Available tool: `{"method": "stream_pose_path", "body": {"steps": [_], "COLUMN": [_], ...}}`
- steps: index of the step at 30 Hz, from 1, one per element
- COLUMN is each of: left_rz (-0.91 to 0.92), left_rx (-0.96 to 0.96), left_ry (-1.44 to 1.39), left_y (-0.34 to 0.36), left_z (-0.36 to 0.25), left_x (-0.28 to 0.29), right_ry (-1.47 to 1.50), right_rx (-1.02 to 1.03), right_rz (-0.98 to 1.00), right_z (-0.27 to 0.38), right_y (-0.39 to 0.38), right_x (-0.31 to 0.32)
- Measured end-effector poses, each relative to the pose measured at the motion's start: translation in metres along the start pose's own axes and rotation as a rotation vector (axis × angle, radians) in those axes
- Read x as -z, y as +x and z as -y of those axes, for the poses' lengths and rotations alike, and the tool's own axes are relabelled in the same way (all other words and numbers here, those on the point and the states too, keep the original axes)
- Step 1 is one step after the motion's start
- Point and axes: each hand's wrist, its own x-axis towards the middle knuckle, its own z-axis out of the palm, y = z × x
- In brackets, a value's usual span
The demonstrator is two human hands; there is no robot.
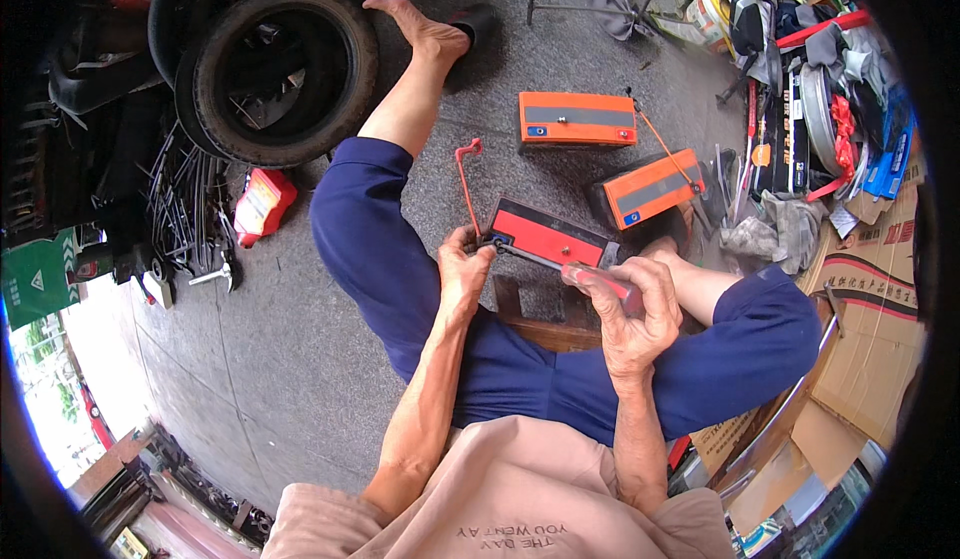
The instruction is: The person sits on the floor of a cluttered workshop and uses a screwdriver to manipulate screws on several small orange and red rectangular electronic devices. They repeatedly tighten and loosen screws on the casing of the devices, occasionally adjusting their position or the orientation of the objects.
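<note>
While you sit with the red-topped battery propped between your knees, your left hand pinches the fitting at its near-left corner, where the red cable rises and hooks over. Your right hand is wrapped tight around the red, clear-handled screwdriver, whose shaft lies across the battery's edge with its tip at that same corner. Judging from this, the terminal work on this battery is under way rather than finished: the tip is at the fitting and the cable is attached there, though whether the screw is going in or coming out cannot be told. Two more batteries lie on the floor beyond it: an orange battery with a grey stripe and a small blue patch, and a second orange battery, tilted, with an orange wire running up from it; neither is being touched. To your left, a small red bottle with a yellow label lies beside the tyre. A green sign sits at the far left. Flattened brown cardboard boxes with red print stack at your right.
</note>
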Motion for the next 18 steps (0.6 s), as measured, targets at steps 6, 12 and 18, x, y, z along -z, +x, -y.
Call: {"method": "stream_pose_path", "body": {"steps": [6, 12, 18], "left_rz": [0.030, 0.016, -0.031], "left_rx": [0.014, 0.088, 0.083], "left_ry": [0.097, 0.108, 0.158], "left_y": [0.000, 0.000, 0.001], "left_z": [0.001, -0.008, -0.005], "left_x": [-0.002, -0.005, -0.009], "right_ry": [0.010, 0.015, 0.050], "right_rx": [0.002, 0.022, -0.275], "right_rz": [0.016, 0.073, 0.180], "right_z": [-0.002, -0.002, 0.000], "right_y": [0.000, -0.001, -0.003], "right_x": [0.002, -0.001, -0.004]}}
